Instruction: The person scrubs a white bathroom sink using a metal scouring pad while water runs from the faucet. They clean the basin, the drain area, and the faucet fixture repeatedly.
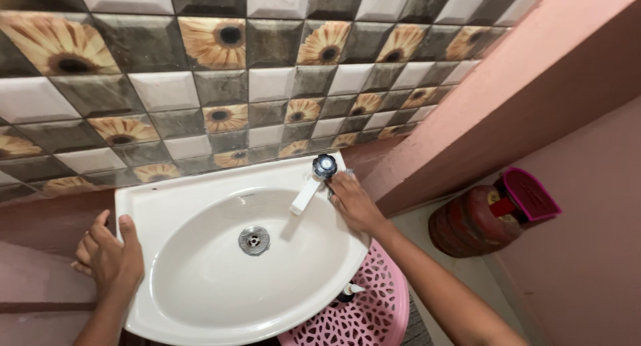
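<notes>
— Where are the hands?
— Left hand (pixel 110 256) grips the white washbasin (pixel 200 292) rim, fingers curled. Right hand (pixel 354 202) lies flat, holding some scrubber I can't identify, just beside the tap (pixel 314 182).
— Step?
— Likely scrubbing around the tap; next needs firm pressure.

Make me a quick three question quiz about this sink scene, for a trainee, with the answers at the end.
1. True or false: the left hand rests on the left rim of the white basin.
2. What lies right beside the right hand? A) the drain B) the white tap with a dark knob C) the red cylinder
3. Fill in: under the basin's right edge stands a pink ____ with cut-out holes.

Key
1. True; its thumb lies over the rim.
2. B, the tap at the basin's back right corner; whether the fingers touch it cannot be told. The drain and the red cylinder lie apart from it.
3. basket
</notes>
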